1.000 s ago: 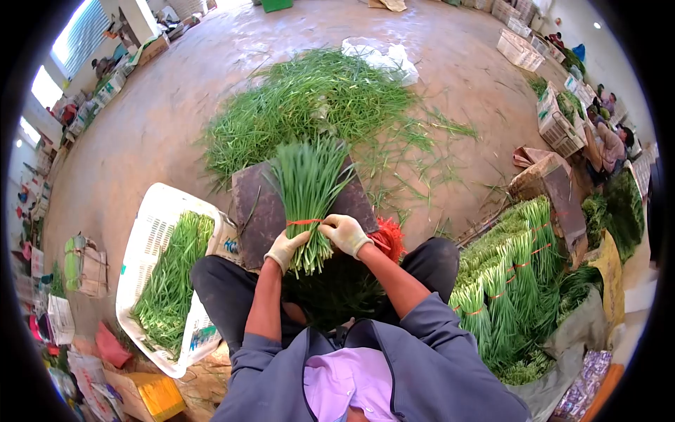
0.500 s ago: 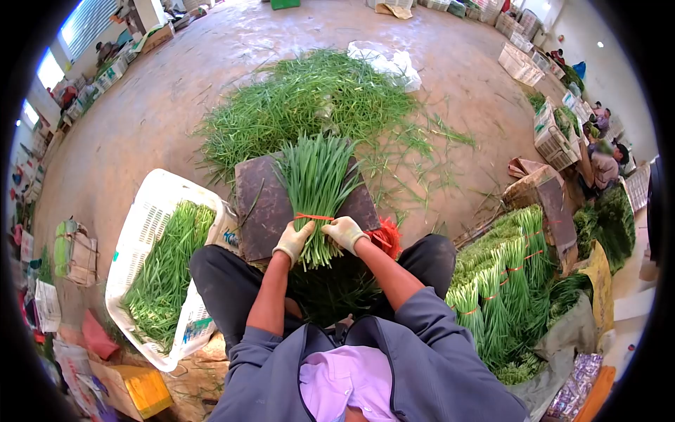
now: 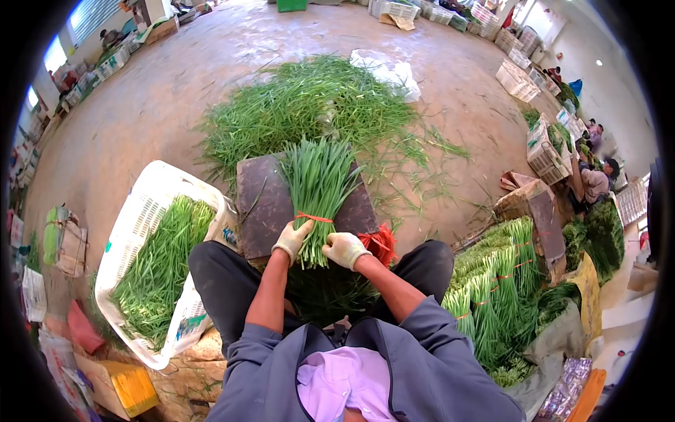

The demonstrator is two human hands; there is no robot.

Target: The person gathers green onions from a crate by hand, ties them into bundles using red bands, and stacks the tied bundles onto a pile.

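Observation:
A bundle of garlic chives [image 3: 318, 176] lies on a dark flat board [image 3: 261, 204], leaves pointing away from me and pale cut stems toward my lap. A red band [image 3: 313, 217] circles it near the stem end. My left hand [image 3: 292, 239], in a pale glove, grips the bundle's left side just below the band. On the right, my gloved right hand [image 3: 346, 250] is closed with curled fingers against the stem ends; exactly which stems they pinch is hidden. Beside it, a bunch of red ties [image 3: 380, 244] sits at the board's right corner.
A white plastic basket [image 3: 114, 261] holding loose chives stands at my left. Several banded bundles [image 3: 492, 302] are stacked at my right. Beyond the board lies a heap of loose greens [image 3: 302, 98] beside a white plastic sheet [image 3: 390, 72]. Co-workers [image 3: 596, 181] sit at the far right.
My right hand has moved from the red band down to the stem ends. My left hand keeps its hold on the bundle. The view has shifted slightly.

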